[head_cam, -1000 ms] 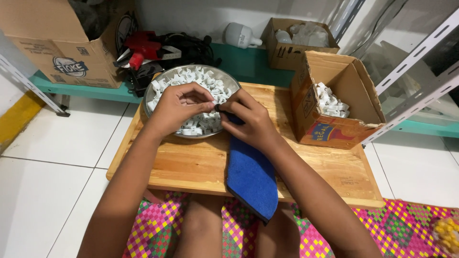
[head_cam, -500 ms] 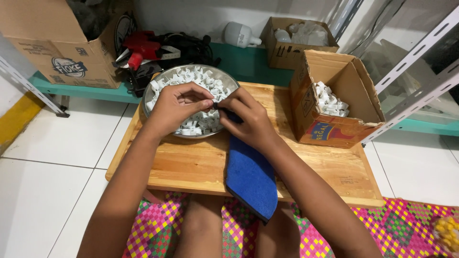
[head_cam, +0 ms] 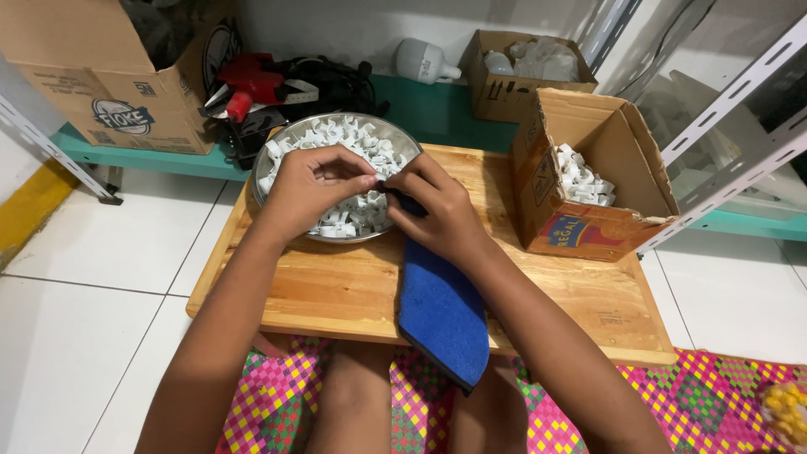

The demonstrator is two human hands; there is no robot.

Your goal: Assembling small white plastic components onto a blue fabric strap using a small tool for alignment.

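Head view, left to right: a big cardboard box (head_cam: 101,76) sits on the teal shelf, then a metal bowl (head_cam: 277,139) of small white clips (head_cam: 349,143) on the wooden table (head_cam: 336,286). Over it, the left hand (head_cam: 315,189) pinches its grip shut on something small, hidden by the fingertips; the right hand (head_cam: 437,210) meets it, gripping the top of a blue cloth pouch (head_cam: 441,315). This looks like fitting a piece at the pouch edge, which calls for steady fingertip alignment. An open carton (head_cam: 588,227) holds more clips.
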